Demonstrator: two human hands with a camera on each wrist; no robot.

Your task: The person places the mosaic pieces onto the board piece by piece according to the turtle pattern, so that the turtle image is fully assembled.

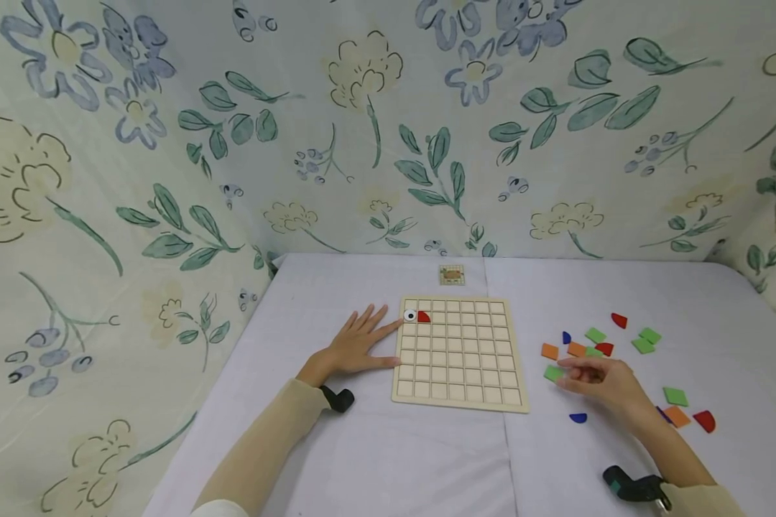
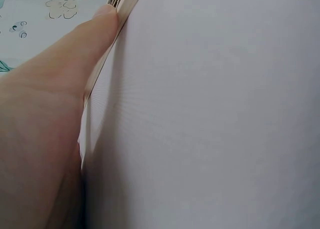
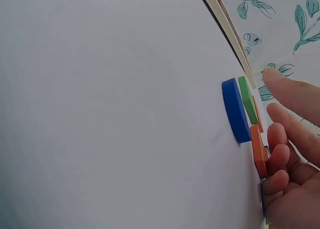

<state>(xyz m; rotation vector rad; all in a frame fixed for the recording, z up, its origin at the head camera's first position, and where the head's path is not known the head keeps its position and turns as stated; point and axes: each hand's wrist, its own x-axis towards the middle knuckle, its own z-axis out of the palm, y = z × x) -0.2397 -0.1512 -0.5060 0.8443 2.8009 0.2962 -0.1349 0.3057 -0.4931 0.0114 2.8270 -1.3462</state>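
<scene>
My left hand lies with spread fingers at the left side of a wooden grid board; its thumb and index fingertips are right at the board's edge. In the left wrist view the thumb reaches the board's side. A round eye piece and a red quarter-circle piece sit in neighbouring cells near the board's top left. To the right, my right hand hovers over loose pieces, its fingertips close to a green square. Nothing shows between thumb and index finger; the other fingers are loosely bent.
Several loose pieces lie right of the board, among them an orange square, a blue half-circle, a red quarter-circle and a green square. A small printed card lies behind the board. Floral cloth hangs behind the table.
</scene>
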